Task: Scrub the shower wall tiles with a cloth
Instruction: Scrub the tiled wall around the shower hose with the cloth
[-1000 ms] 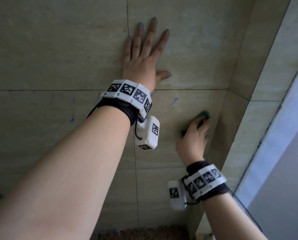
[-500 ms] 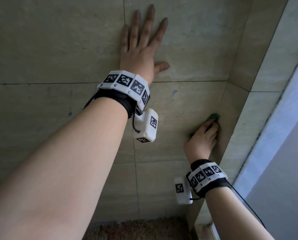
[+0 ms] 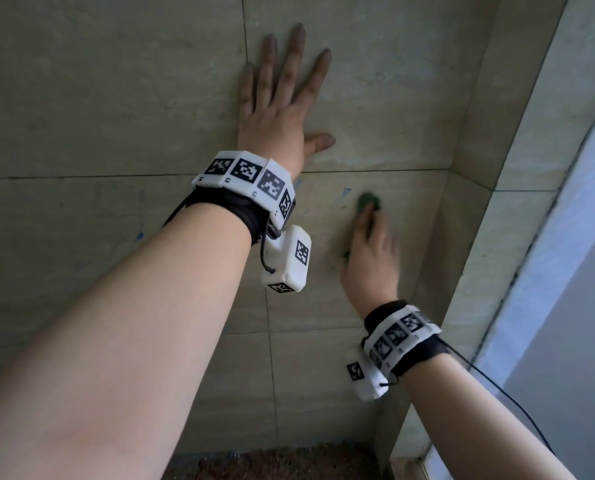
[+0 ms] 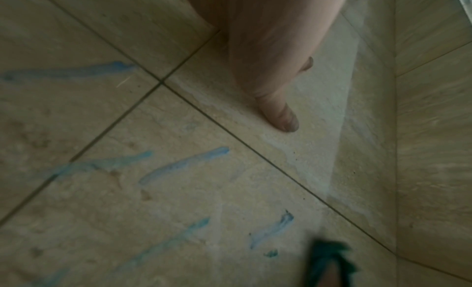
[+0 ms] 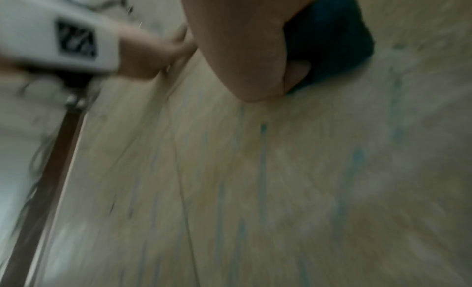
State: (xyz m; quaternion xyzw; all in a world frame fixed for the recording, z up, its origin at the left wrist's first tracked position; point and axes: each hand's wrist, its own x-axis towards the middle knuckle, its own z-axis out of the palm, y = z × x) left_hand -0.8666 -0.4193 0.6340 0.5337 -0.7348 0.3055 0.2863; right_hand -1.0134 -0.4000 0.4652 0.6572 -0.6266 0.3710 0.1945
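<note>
The beige wall tiles (image 3: 375,98) fill the head view, with faint blue streaks (image 3: 346,192) below a grout line. My left hand (image 3: 289,81) lies flat on an upper tile, fingers spread and straight, holding nothing. Below and to its right, my right hand (image 3: 370,223) presses a dark green cloth (image 3: 368,201) against the tile beside the streaks; it is motion-blurred. In the right wrist view the cloth (image 5: 329,39) is bunched under the curled fingers and thumb. The left wrist view shows my thumb (image 4: 281,117), blue streaks (image 4: 184,166) and the cloth (image 4: 329,257).
The wall meets a side wall (image 3: 479,168) in a corner just right of my right hand. A pale frame and glass (image 3: 548,271) run along the far right. A brown speckled surface (image 3: 271,462) lies at the bottom.
My right hand has swept the cloth up and to the left, away from the corner and toward the blue streaks. My left hand stays flat on the same upper tile.
</note>
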